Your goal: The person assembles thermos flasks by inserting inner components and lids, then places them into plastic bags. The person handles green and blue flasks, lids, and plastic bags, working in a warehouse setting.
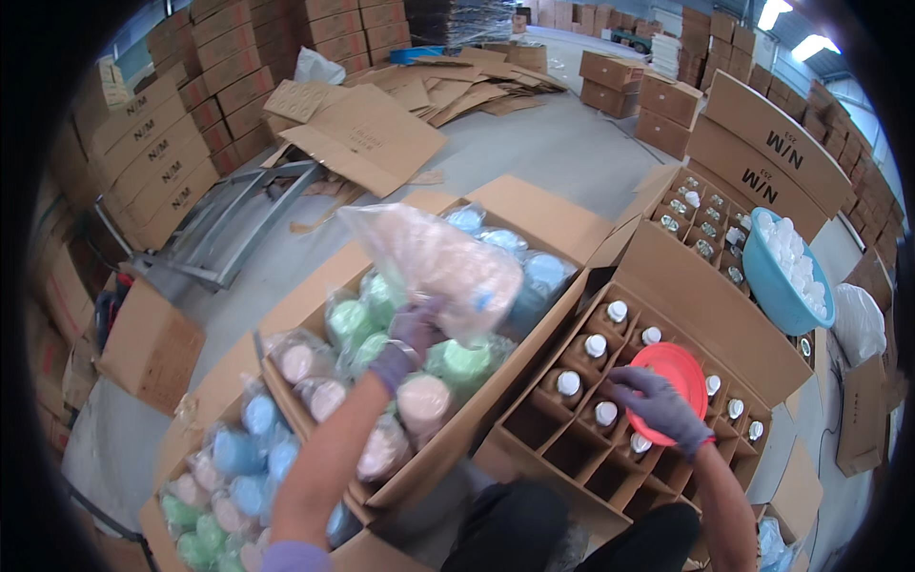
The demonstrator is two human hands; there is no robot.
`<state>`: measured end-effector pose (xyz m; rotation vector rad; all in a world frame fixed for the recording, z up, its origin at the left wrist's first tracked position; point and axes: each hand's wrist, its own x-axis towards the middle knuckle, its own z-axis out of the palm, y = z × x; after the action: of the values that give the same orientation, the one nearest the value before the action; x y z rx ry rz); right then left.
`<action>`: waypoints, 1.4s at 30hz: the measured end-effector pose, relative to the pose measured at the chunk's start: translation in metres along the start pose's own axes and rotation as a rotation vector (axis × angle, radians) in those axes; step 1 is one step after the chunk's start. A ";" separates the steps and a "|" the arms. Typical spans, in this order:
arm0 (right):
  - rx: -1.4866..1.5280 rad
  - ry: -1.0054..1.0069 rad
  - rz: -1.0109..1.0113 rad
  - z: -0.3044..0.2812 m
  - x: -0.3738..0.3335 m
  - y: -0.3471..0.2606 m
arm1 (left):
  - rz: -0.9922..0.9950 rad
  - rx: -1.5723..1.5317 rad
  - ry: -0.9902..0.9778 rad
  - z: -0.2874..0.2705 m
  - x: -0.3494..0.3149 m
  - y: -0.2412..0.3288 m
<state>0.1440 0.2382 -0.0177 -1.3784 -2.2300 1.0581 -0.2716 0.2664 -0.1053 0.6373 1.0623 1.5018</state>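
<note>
My left hand (416, 329), in a grey-purple glove, is closed on the lower side of a clear plastic bag (457, 267) with pale pink contents. The bag hangs tilted above an open carton (529, 381) of plastic-wrapped pink, green and blue round items. My right hand (664, 405), gloved too, is over a red round plastic dish (672, 367), its fingers stretched out to the left past the rim. Beneath it, a divided carton (543, 467) holds several white-capped bottles (568, 383), some beside the dish. Whether my right fingertips touch anything is hard to make out.
Lower left stands another carton with wrapped items (238, 453). At the right, a blue basin (767, 276) of white caps rests on a carton of clear bottles (705, 248). Flattened cardboard (372, 133) and a metal frame (229, 229) lie behind; stacked boxes (157, 157) line the left.
</note>
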 end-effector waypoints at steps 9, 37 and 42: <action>-0.240 0.263 -0.339 0.062 0.155 0.035 | -0.052 1.229 0.007 0.068 0.093 -0.178; -0.258 0.007 -0.347 0.103 0.137 0.037 | 0.202 2.335 -0.190 0.029 0.175 -0.013; 0.654 0.215 -0.032 0.081 0.168 0.023 | 0.447 1.296 -0.356 0.119 0.109 0.033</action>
<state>0.0288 0.3552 -0.1079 -1.0925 -1.5406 1.3840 -0.2093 0.4045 -0.0406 2.0510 1.5990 0.7995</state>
